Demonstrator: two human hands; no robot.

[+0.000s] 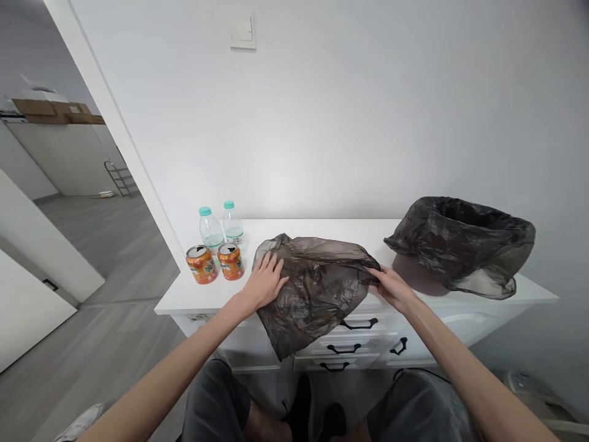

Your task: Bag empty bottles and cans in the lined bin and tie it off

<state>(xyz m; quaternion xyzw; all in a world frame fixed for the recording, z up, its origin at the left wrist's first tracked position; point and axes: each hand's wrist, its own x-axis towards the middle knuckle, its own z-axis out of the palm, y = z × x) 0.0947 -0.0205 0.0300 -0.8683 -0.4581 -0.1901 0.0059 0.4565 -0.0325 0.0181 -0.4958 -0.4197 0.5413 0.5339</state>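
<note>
A thin black garbage bag (317, 294) lies crumpled on the white cabinet top and hangs over its front edge. My left hand (265, 281) rests flat on the bag's left part, fingers spread. At the bag's right end, my right hand (391, 286) pinches the plastic between thumb and fingers. Just left of my left hand stand two orange soda cans, one nearer (230, 261) and one farther left (201, 264), both with opened tops. Behind them are two clear plastic bottles with teal caps, a left one (211, 230) and a right one (232, 222).
To the right, a trash bin lined with a black bag (427, 245) stands on the white cabinet (354, 227). Drawers with black handles (344, 348) face my legs. A wall with a light switch (242, 32) rises behind. An open doorway is at left.
</note>
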